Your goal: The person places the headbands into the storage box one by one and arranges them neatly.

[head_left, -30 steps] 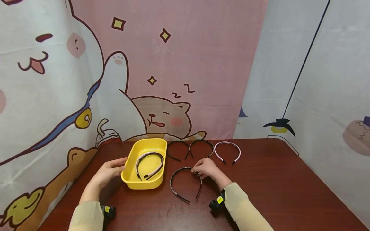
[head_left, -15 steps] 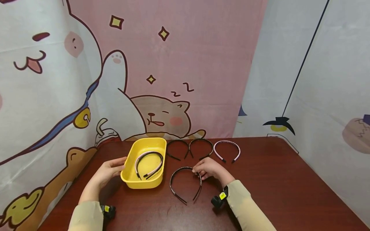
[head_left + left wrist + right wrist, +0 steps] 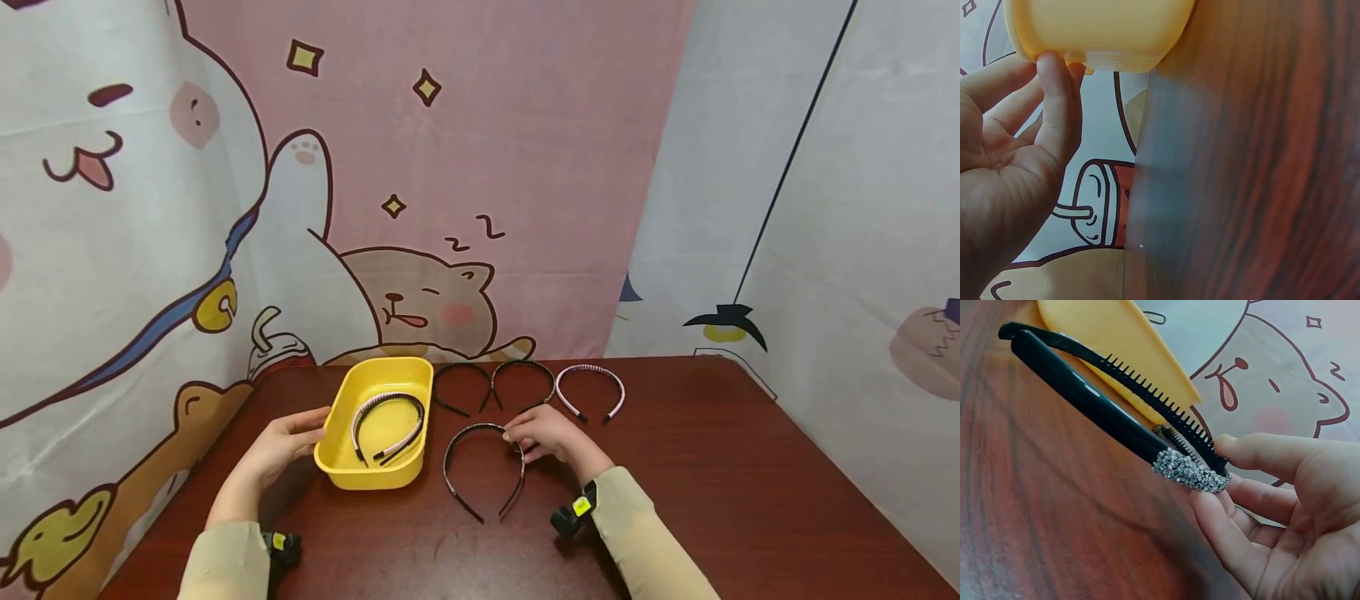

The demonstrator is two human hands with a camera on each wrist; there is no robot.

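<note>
My right hand (image 3: pixel 551 437) pinches a black headband (image 3: pixel 480 427) near one side of its arch. The right wrist view shows silvery glitter stones (image 3: pixel 1188 474) along that part, comb teeth inside the band, and thumb and fingertips at the glittery stretch. The band's two ends point toward the front of the table. To its left sits a yellow plastic basket (image 3: pixel 375 478), its left rim held by my left hand (image 3: pixel 273 450); the left wrist view has the thumb against the basket's wall (image 3: pixel 1104 31). Inside lie a pink headband (image 3: pixel 354 427) and a black one, overlapping.
Along the table's back edge lie two dark headbands, one beside the basket (image 3: pixel 461 365) and another (image 3: pixel 522 362) next to it, then a pink headband (image 3: pixel 588 368). Behind the brown table (image 3: pixel 712 500) hangs a cartoon-printed cloth (image 3: pixel 525 167).
My right hand has shifted slightly right, and the headband it holds has moved slightly up in the view, its ends now higher. My left hand and the basket stay in place.
</note>
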